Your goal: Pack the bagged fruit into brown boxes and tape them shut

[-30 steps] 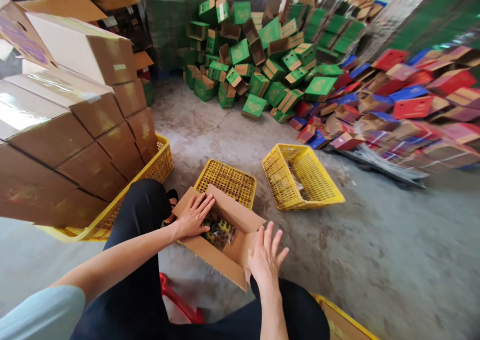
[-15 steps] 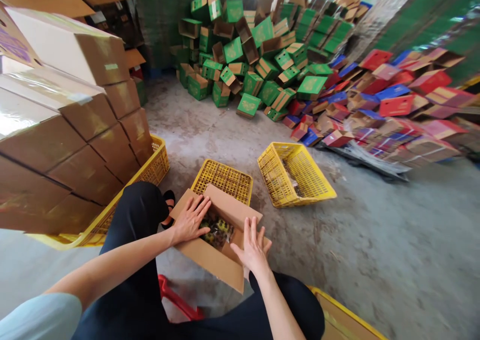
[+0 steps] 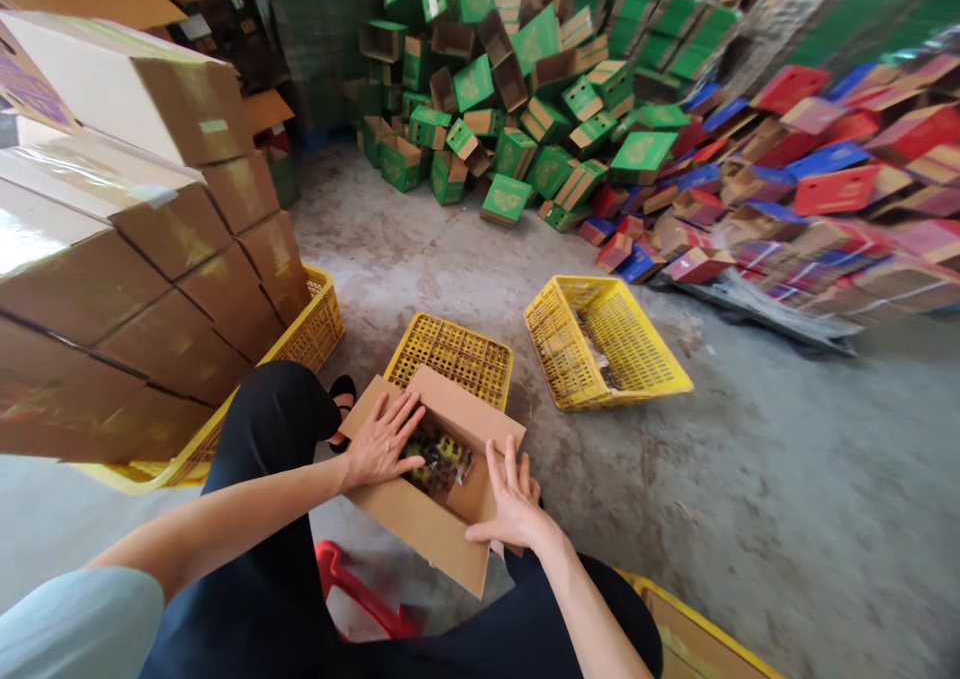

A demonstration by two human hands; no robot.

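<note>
A brown cardboard box (image 3: 424, 524) rests between my knees on the floor, its top flaps partly folded. Dark bagged contents (image 3: 442, 459) with yellow spots show through the gap. My left hand (image 3: 382, 441) lies flat, fingers spread, pressing the left flap down. My right hand (image 3: 511, 499) lies open on the right flap, fingers stretched over its edge, thumb at the box's near corner.
A yellow crate (image 3: 454, 357) stands upside down just beyond the box, another yellow crate (image 3: 604, 344) tilts to its right. Stacked brown cartons (image 3: 142, 259) in a yellow basket (image 3: 319, 324) rise at left. Green boxes (image 3: 517, 89) and red and blue boxes (image 3: 810, 189) pile up behind.
My right hand has come from the air beside the box onto its right flap and pressed it inward. My left hand has stayed on the left flap.
</note>
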